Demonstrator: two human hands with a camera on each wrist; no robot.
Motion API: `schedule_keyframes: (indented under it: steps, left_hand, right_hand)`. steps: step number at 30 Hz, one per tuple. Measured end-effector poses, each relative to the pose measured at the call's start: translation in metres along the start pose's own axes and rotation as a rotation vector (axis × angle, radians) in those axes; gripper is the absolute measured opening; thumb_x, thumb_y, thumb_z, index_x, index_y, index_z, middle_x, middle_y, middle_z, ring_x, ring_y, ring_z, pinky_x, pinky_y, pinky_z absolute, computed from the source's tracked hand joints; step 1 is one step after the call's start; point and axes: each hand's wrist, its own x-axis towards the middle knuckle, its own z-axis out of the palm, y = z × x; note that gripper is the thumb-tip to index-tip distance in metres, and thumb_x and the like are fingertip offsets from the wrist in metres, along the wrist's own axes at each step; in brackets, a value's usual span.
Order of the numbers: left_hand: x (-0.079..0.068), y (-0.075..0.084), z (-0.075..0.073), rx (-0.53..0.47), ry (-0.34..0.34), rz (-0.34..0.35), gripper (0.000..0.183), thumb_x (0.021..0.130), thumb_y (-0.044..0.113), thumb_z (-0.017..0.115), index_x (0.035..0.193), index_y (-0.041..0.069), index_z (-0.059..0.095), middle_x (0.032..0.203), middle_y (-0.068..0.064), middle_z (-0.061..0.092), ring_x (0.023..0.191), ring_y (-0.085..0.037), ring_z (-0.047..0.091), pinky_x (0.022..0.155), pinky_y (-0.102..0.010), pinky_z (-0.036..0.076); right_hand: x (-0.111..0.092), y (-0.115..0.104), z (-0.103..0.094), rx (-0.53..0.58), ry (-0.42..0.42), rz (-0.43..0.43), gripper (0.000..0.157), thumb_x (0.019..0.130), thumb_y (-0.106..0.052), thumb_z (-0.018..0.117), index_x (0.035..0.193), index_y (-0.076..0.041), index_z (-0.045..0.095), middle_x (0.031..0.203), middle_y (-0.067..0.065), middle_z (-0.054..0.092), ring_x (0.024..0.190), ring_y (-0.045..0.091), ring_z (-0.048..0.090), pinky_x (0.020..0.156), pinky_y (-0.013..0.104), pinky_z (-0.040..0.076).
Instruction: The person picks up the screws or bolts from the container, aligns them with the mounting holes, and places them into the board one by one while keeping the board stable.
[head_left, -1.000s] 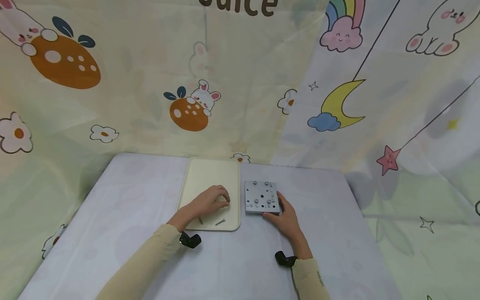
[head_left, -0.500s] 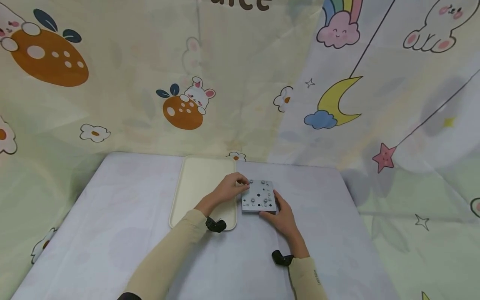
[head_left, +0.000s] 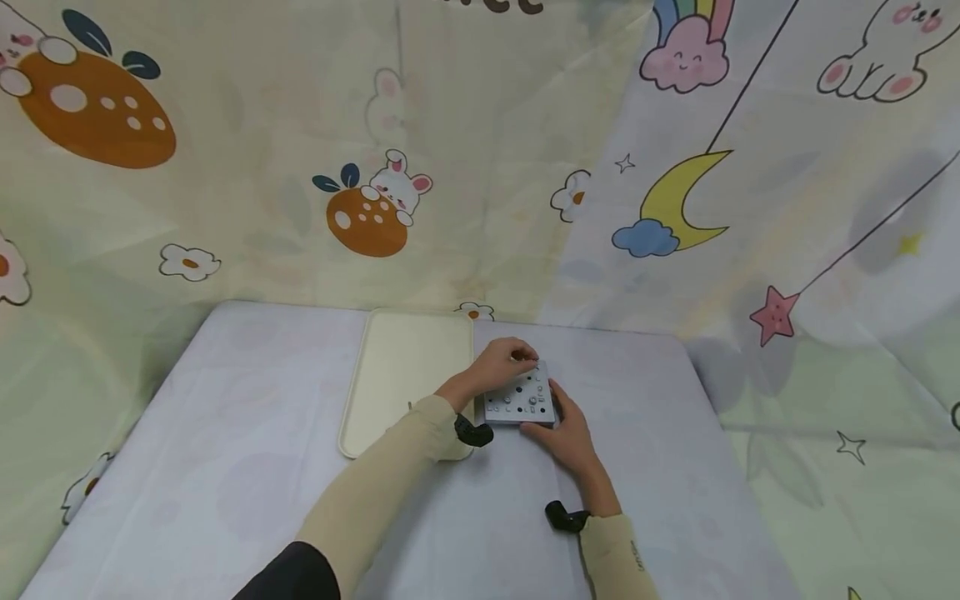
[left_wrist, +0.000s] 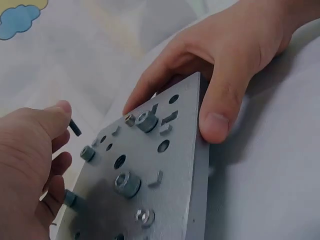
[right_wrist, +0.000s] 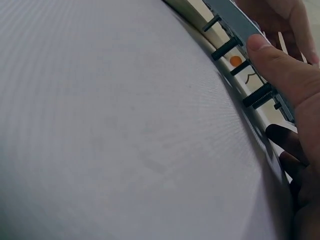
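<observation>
A grey metal plate with holes and several socket-head screws in it is just right of the tray in the head view. My right hand grips its right edge, thumb on the near side. Threaded screw shanks stick out of the plate's underside in the right wrist view. My left hand is over the plate's far part. Between its thumb and fingers it pinches a small screw, whose dark threaded end points down at the plate, apart from it. The fingers hide that screw's head.
A cream tray lies left of the plate, partly covered by my left forearm. One small metal piece shows in it beside the sleeve. A white cloth covers the table; a printed curtain hangs behind.
My left hand has moved right, from low over the tray to above the plate's far part, with the screw between its fingers. The right hand keeps its grip on the plate.
</observation>
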Motion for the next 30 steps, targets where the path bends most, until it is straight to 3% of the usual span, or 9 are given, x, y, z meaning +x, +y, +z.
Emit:
schedule_keyframes:
  steps: [8,14,30]
  left_hand:
    - [0.022,0.019,-0.007,0.026,-0.08,-0.021,0.017,0.096,0.026,0.063,0.107,0.016,0.071,0.101,0.009,0.063,0.093,-0.008,0.054,0.08,-0.026,0.044]
    - [0.034,0.014,-0.008,-0.024,-0.121,-0.059,0.019,0.096,0.023,0.064,0.108,0.011,0.072,0.098,0.007,0.067,0.089,-0.01,0.056,0.078,-0.026,0.044]
    - [0.028,-0.003,0.007,-0.008,-0.096,-0.105,0.015,0.094,0.022,0.066,0.104,0.014,0.074,0.097,0.007,0.066,0.087,-0.009,0.057,0.081,-0.026,0.045]
  right_hand:
    - [0.006,-0.001,0.0,0.033,0.004,-0.055,0.105,0.071,-0.057,0.08,0.154,-0.018,0.027,0.151,0.001,0.037,0.139,0.02,0.03,0.112,0.046,0.021]
    - [0.006,0.0,-0.001,0.036,0.004,-0.057,0.106,0.071,-0.056,0.08,0.154,-0.017,0.027,0.151,0.002,0.037,0.139,0.021,0.03,0.112,0.045,0.02]
    - [0.001,-0.001,0.001,0.033,0.012,-0.005,0.108,0.067,-0.06,0.081,0.153,-0.02,0.029,0.148,0.003,0.041,0.139,0.022,0.03,0.112,0.047,0.02]
